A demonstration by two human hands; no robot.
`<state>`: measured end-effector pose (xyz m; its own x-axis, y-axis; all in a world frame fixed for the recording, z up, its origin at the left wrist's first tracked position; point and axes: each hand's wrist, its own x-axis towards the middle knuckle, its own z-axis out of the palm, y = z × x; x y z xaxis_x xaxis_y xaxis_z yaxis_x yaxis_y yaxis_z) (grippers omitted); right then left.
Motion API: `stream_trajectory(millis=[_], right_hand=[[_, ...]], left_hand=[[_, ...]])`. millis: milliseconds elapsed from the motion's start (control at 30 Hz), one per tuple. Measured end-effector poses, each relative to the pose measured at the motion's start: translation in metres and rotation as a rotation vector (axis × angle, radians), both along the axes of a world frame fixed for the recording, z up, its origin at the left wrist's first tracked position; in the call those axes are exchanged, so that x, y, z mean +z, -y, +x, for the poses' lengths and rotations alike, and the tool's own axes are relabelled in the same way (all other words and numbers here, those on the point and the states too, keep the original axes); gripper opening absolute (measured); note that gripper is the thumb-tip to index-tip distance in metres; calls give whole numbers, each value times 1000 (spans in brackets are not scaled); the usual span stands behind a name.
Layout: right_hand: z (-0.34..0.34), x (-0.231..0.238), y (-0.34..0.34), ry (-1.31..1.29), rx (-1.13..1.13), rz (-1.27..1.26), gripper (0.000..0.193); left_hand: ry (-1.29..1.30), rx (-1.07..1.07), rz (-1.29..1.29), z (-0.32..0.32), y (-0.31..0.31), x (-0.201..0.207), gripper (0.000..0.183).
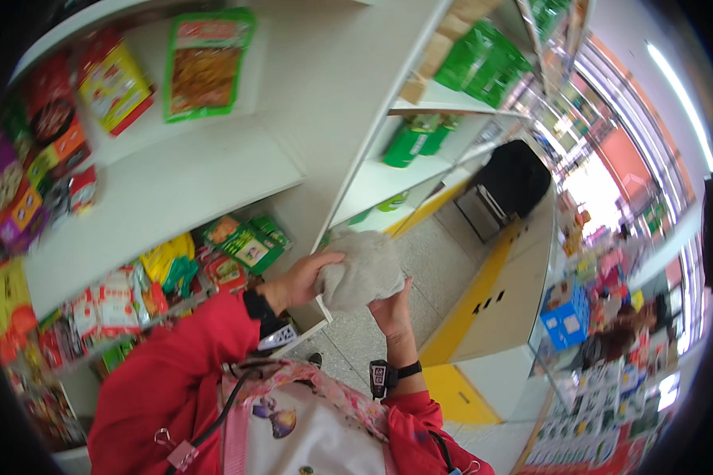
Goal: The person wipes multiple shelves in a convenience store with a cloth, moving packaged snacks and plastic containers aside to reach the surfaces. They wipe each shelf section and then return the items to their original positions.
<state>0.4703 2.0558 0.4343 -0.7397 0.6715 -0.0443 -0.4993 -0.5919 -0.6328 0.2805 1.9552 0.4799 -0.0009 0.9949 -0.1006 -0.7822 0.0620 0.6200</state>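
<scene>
A bunched light-grey cloth is held up in front of me between both hands. My left hand grips its left side, with the thumb lying on top and the other fingers hidden behind it. From below right, my right hand holds the cloth's lower edge, its fingers mostly covered by the fabric. Just left of the hands is the end panel of a white shelf unit. A bare shelf board of that unit runs to the left.
Snack packets crowd the lower left shelf, and a green-edged food packet stands above. Further on are shelves with green bags and a black-covered chair. At right, a white-and-yellow counter has a blue box beside it.
</scene>
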Motion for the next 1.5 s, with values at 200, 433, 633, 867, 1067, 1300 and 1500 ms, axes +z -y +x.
stream_trajectory(millis=[200,433,633,867,1067,1300,1500], right_hand=[[39,19,3,544,-163,264,39],[31,64,-38,228,-474,318,9],[10,104,8,668,-626,1801,15],[55,107,16,560,-362,1677,9],[54,120,-63,657,-585,1069,21],[19,80,-74,612,-152,817,34],[4,62,-77,636,-36,898,33]], left_hand=[[-32,-235,-75,17,7,-29,48],[-356,-95,-149,29,-16,4,55],[-244,36,-77,46,-45,-9,50],[82,169,55,28,-58,-3,55],[24,171,168,29,-55,12,59],[-160,105,40,31,-46,-8,57],[-239,213,46,22,-38,-19,62]])
